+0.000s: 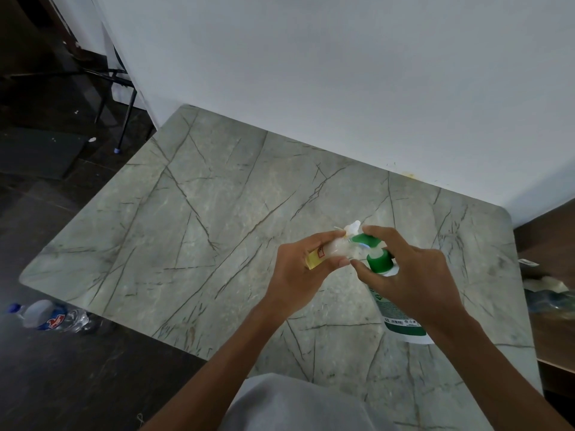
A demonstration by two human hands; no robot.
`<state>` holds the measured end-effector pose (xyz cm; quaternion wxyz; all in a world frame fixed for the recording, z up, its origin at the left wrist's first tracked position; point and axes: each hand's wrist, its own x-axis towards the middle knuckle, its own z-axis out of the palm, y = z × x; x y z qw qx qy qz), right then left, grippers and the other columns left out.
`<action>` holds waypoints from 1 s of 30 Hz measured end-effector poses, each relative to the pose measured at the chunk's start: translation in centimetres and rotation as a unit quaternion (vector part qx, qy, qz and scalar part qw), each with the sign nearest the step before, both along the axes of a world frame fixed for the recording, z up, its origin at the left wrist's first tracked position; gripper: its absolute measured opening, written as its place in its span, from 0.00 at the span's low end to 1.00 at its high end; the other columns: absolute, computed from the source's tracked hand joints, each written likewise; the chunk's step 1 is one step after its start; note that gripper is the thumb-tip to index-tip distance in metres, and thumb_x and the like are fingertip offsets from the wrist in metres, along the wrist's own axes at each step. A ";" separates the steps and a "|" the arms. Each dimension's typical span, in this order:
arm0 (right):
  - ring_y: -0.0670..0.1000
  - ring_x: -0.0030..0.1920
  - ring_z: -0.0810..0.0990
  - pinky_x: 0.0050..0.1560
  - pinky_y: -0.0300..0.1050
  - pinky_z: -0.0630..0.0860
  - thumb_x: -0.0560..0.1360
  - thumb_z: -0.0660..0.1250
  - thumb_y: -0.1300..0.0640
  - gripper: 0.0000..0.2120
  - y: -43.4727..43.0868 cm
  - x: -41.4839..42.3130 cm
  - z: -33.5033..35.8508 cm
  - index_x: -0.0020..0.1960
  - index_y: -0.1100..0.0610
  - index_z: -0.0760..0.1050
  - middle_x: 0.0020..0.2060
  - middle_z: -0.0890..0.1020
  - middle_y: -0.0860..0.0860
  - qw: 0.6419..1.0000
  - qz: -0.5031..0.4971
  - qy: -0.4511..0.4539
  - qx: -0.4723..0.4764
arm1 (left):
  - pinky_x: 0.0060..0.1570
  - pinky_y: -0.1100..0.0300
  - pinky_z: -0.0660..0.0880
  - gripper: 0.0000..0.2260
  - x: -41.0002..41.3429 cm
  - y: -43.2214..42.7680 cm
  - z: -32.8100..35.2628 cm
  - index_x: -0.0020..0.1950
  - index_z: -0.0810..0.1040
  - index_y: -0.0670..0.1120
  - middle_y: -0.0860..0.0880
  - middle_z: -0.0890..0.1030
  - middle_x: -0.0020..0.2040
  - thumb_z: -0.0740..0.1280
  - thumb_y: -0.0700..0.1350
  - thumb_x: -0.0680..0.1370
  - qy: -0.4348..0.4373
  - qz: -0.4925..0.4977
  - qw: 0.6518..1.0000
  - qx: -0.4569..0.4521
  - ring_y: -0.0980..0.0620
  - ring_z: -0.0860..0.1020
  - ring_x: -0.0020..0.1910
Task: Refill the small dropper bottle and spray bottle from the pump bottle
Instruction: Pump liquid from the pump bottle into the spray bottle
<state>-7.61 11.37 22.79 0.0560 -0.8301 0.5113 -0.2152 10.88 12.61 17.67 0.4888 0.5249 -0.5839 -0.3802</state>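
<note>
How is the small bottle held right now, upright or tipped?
Tipped. The left hand holds the small bottle nearly sideways, its mouth end toward the green pump spout under the right hand.

The table (193,219) is open from left edge to middle, the wall (342,73) shuts its far edge, and toward the near-right corner the pump bottle (401,315), the left hand (298,275) with a small bottle (323,251) and the right hand (417,275) block passage.

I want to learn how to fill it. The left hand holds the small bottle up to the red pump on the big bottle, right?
Not quite: the pump is green, not red, as the head view shows. The rest holds: the left hand holds the small bottle up to the pump on the big bottle.
</note>
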 end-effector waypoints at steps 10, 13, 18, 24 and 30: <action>0.44 0.32 0.81 0.33 0.32 0.74 0.66 0.75 0.44 0.26 0.0 0.4 -0.2 0.59 0.53 0.75 0.40 0.84 0.48 1.000 -0.013 -0.013 -0.003 | 0.46 0.56 0.81 0.19 -0.3 0.4 -0.7 0.61 0.80 0.51 0.58 0.83 0.50 0.76 0.49 0.71 0.003 0.012 1.000 0.022 0.57 0.82 0.47; 0.44 0.31 0.80 0.31 0.34 0.75 0.67 0.71 0.40 0.28 0.1 0.4 -0.3 0.63 0.50 0.70 0.40 0.84 0.47 1.000 -0.006 0.003 -0.011 | 0.46 0.61 0.81 0.19 -0.1 0.1 -0.6 0.61 0.80 0.49 0.58 0.83 0.50 0.75 0.48 0.72 0.002 0.013 1.000 0.016 0.59 0.82 0.48; 0.43 0.28 0.78 0.29 0.29 0.71 0.66 0.71 0.39 0.30 0.3 0.3 -0.1 0.63 0.50 0.67 0.39 0.83 0.48 1.000 -0.009 -0.016 -0.009 | 0.44 0.71 0.77 0.19 0.1 0.0 -0.2 0.61 0.80 0.47 0.59 0.82 0.50 0.75 0.47 0.72 -0.008 0.007 1.000 -0.004 0.64 0.81 0.47; 0.42 0.29 0.78 0.30 0.30 0.72 0.65 0.76 0.45 0.27 0.1 0.1 -0.4 0.59 0.51 0.71 0.38 0.84 0.48 0.999 -0.021 -0.041 -0.002 | 0.45 0.68 0.78 0.18 0.0 -0.2 -0.2 0.61 0.81 0.48 0.59 0.82 0.51 0.75 0.48 0.72 -0.004 0.004 1.000 -0.010 0.62 0.81 0.48; 0.47 0.31 0.81 0.29 0.38 0.78 0.65 0.75 0.45 0.24 0.1 0.2 -0.6 0.55 0.55 0.75 0.38 0.84 0.50 0.999 -0.022 -0.033 -0.009 | 0.44 0.64 0.80 0.19 0.0 0.3 -0.7 0.60 0.81 0.51 0.63 0.81 0.48 0.76 0.49 0.71 -0.009 0.003 1.000 0.002 0.59 0.82 0.46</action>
